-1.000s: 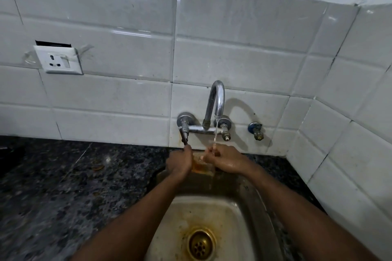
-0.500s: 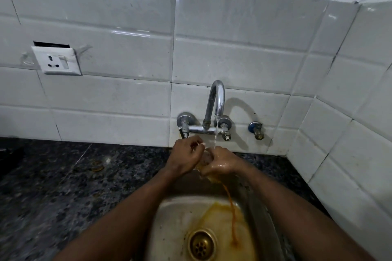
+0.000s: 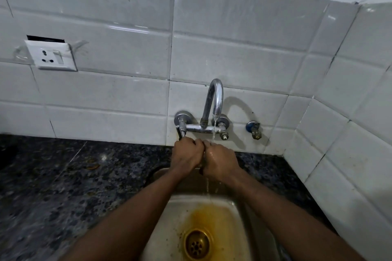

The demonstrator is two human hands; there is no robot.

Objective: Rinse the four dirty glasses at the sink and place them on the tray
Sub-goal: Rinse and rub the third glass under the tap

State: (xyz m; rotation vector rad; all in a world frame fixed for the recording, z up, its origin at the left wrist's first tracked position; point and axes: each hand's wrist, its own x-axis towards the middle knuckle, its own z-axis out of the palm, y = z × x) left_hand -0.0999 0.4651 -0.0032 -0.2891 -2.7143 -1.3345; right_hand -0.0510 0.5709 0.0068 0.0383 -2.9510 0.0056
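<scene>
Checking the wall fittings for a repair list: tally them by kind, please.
Curved spout: 1
Mixer valves: 2
Separate blue-collared tap: 1
Power socket: 1
Total: 5

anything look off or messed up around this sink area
Two things. The wall socket left of the tap sits crooked, with a dark gap above its plate, as if pulled loose. In the sink, orange-brown water pools round the drain, likely rinsed-off residue. An orange smear also marks the counter.
</scene>
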